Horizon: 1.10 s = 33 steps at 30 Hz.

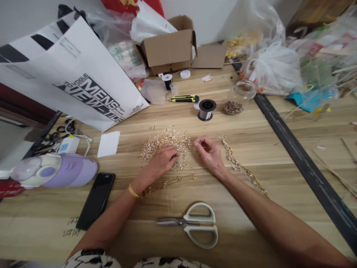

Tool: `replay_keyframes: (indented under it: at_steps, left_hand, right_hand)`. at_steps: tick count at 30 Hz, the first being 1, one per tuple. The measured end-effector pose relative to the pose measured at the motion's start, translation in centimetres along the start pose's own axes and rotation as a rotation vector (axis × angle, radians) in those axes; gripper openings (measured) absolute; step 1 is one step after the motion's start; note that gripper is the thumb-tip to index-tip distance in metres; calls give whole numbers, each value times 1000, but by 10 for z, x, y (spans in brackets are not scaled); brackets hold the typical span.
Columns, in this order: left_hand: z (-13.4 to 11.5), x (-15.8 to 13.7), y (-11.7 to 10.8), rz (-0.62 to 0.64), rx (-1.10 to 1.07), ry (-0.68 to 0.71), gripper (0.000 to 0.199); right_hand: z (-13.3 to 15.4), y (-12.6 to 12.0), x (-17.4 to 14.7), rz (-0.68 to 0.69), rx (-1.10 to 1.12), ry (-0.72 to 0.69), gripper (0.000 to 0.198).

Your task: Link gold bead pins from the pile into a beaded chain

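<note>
My left hand rests at the front edge of a pile of small gold and clear beads or charms, thumb and fingers pinched together. Whatever it grips is too small to see. To the right of the pile, my right hand is closed with fingertips together; what sits between them I cannot make out. A gold chain with a ring at its end lies partly behind my left wrist. Beside my right forearm stretches a bundle of gold and clear beaded strands.
White-handled scissors lie near me. At left are a phone, a purple bottle and a paper bag. Farther back are a wire spool, a yellow-black cutter, a bead jar and a cardboard box.
</note>
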State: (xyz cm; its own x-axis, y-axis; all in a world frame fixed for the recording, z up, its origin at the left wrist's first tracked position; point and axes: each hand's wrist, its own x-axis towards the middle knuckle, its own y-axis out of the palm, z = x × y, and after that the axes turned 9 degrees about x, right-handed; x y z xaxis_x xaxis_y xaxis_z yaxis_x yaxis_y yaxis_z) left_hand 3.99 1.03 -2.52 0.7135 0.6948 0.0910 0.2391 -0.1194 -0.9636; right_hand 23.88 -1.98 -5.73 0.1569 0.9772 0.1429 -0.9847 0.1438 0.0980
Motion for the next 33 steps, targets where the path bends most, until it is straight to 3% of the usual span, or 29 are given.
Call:
replay_keyframes:
  at_steps: [24, 33]
  left_hand:
    - [-16, 10, 2, 55, 117, 65, 19]
    - [-4, 4, -7, -6, -142, -161, 9]
  right_hand:
    - [-3, -3, -1, -1, -13, -20, 23]
    - [-2, -3, -1, 3, -7, -21, 20]
